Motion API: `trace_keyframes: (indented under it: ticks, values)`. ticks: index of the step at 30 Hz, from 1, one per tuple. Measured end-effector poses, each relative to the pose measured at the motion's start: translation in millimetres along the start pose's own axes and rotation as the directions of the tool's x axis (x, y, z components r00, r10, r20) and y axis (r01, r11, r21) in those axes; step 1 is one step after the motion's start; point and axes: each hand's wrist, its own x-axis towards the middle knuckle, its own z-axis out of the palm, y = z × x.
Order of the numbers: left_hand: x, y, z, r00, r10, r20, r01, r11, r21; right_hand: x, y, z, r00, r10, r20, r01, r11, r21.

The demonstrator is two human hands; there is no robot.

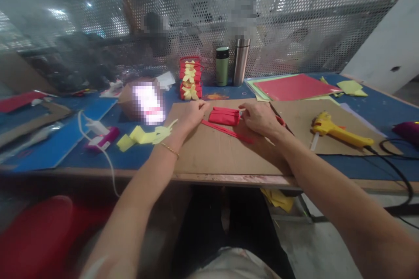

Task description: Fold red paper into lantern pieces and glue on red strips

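A small red pouch lies flat on a brown cardboard sheet, and a thin red strap runs along its near side. At the pouch's left end my left hand is closed, fingertips pressed together; what they hold, if anything, is hidden. My right hand is curled at the pouch's right end, thumb and forefinger close to its edge. A small greyish bit shows by those fingers, too small to name. Something red and curved, partly covered, sticks out beside the right wrist.
A yellow glue gun lies on the right, its black cable trailing off the edge. Behind stand red pouches with yellow bows, a green tumbler and a steel flask. Left are a lit phone, yellow strips and a power strip.
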Motion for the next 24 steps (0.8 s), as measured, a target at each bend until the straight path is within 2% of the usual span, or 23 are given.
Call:
trace_keyframes:
  ticks: [4,6,9,11,15,18,21,24]
  values:
    - [-8,18,6,0.999,0.032,0.012,-0.034,0.915,0.402,-2,-9,-2,0.997,0.024,0.076,-0.021,0.999,-0.041]
    - [-11,23,7,0.999,0.010,0.051,-0.034,0.875,0.483,-2,-12,-5,0.989,0.050,0.139,-0.043,0.998,-0.049]
    - [-11,23,9,0.997,-0.037,0.069,-0.002,0.873,0.488,-2,-16,-8,0.976,0.089,0.197,-0.082,0.996,-0.043]
    - [-9,20,10,0.996,-0.072,0.060,0.042,0.917,0.397,-2,-16,-9,0.975,0.102,0.199,-0.102,0.995,-0.013]
    - [-4,10,12,0.991,-0.132,-0.013,0.132,0.991,0.037,0,-10,-2,0.982,0.105,0.154,-0.120,0.989,0.089]
    - [-1,3,12,0.990,-0.136,-0.034,0.129,0.977,-0.169,2,-4,4,0.992,0.086,0.096,-0.100,0.982,0.161]
    - [3,-2,12,0.990,-0.137,-0.038,0.121,0.951,-0.285,1,-2,7,0.998,0.062,0.002,-0.060,0.972,0.228]
    - [5,-3,12,0.983,-0.162,-0.089,0.117,0.918,-0.379,-1,-4,8,0.994,0.015,-0.111,0.019,0.955,0.295]
